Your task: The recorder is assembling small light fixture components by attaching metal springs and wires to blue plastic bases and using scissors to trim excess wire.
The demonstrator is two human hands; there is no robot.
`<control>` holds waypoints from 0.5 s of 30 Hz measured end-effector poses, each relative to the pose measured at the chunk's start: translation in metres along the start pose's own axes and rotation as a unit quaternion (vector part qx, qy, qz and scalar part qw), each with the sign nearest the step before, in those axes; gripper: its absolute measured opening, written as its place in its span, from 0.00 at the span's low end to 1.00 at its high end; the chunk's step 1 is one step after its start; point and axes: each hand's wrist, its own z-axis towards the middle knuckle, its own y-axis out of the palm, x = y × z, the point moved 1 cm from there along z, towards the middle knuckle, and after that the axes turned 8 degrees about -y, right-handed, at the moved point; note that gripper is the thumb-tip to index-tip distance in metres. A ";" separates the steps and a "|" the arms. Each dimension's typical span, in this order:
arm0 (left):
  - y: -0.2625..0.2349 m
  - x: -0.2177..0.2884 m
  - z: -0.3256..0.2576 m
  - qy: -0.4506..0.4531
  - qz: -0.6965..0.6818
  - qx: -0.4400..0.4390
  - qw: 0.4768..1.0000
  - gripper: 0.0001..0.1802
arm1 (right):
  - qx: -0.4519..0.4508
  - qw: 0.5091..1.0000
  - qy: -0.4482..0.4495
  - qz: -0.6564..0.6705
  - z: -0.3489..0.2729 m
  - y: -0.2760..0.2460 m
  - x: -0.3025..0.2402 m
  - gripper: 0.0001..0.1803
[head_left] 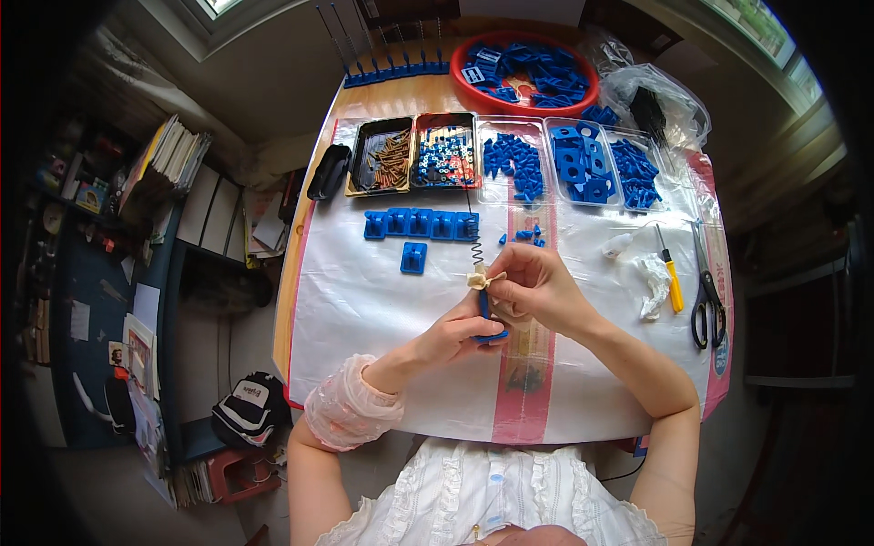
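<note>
My left hand (pixel 448 333) is closed around a blue plastic stand (pixel 484 305), held upright near the middle of the table. From its top rises a dark coiled wire spring (pixel 476 247), which thins to a straight wire. A crumpled cream-coloured piece (pixel 478 278), perhaps cloth or tape, wraps the joint of stand and spring. My right hand (pixel 539 280) pinches this cream piece between thumb and fingertips. Just beyond the hands lie a single blue base (pixel 413 257), a row of blue bases (pixel 410 223) and a few small blue parts (pixel 523 238).
Trays of brown screws (pixel 391 162), nuts (pixel 444 156) and blue parts (pixel 514 166) line the far side. Behind them are a red basin (pixel 460 84) and standing wired pieces (pixel 396 75). To the right lie a yellow screwdriver (pixel 675 284), black scissors (pixel 707 305) and crumpled tissue (pixel 654 287).
</note>
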 end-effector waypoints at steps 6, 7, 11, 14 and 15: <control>-0.001 0.002 -0.001 0.037 0.034 0.027 0.998 0.30 | 0.015 0.997 0.007 -0.072 0.003 -0.007 -0.028 0.05; -0.008 -0.002 0.000 0.021 0.054 0.017 0.998 0.30 | -0.011 0.995 0.019 -0.094 0.002 -0.006 -0.025 0.05; -0.017 -0.012 0.002 0.060 0.207 0.054 0.975 0.28 | -0.053 0.980 -0.019 -0.190 -0.006 0.014 -0.018 0.03; -0.019 -0.013 0.002 0.088 0.310 0.068 0.944 0.37 | -0.018 0.974 -0.032 -0.223 -0.010 0.023 -0.013 0.06; -0.018 -0.011 0.002 0.084 0.335 0.061 0.936 0.41 | -0.007 0.984 -0.049 -0.171 -0.009 0.023 -0.012 0.06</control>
